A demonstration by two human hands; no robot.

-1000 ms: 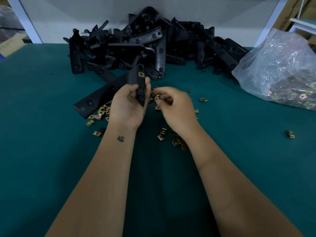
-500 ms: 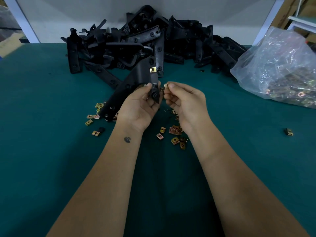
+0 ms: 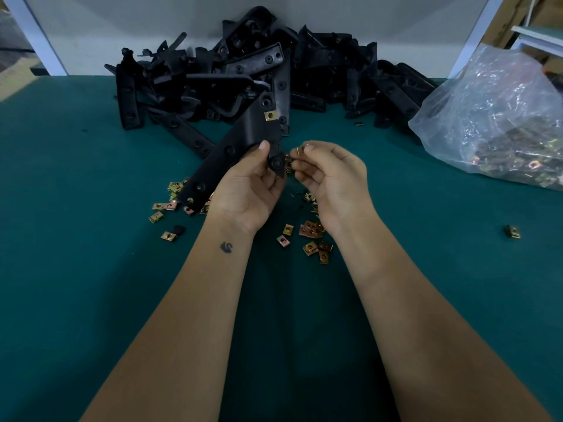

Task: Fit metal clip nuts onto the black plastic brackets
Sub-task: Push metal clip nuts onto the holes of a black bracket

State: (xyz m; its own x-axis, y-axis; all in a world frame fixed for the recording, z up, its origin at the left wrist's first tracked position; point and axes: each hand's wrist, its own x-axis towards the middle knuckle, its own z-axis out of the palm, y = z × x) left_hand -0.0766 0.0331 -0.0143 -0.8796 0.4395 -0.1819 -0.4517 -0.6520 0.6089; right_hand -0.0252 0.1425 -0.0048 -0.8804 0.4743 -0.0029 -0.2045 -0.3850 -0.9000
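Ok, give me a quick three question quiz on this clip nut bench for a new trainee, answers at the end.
1. True or false: the held bracket already carries a fitted clip nut.
2. Which hand pinches a loose clip nut? A left hand, B right hand.
3. Fill in: the bulk clip nuts sit in a clear plastic ____.

Key: 1 true; 2 B; 3 bag.

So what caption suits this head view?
Left hand grips a black bracket while right hand pinches a clip nut beside it.
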